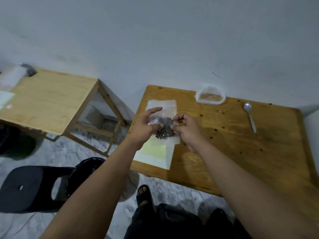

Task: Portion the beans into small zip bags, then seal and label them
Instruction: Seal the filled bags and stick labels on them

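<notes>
A small clear zip bag (165,129) holding dark beans hangs between both hands above the left part of the brown wooden table (241,152). My left hand (146,125) pinches its left top edge, index finger stretched out. My right hand (187,125) pinches the right top edge with curled fingers. Under the hands lie several empty clear zip bags (168,105) and a sheet of pale yellow labels (155,156). An open white plastic bag (210,96) with brownish contents stands at the table's back edge.
A white plastic spoon (250,118) lies at the table's right. Loose beans are scattered across the tabletop. A lighter wooden table (50,100) stands to the left with a bag of beans (29,71) on its far corner. A black stool (31,188) and my sandalled foot (143,194) are below.
</notes>
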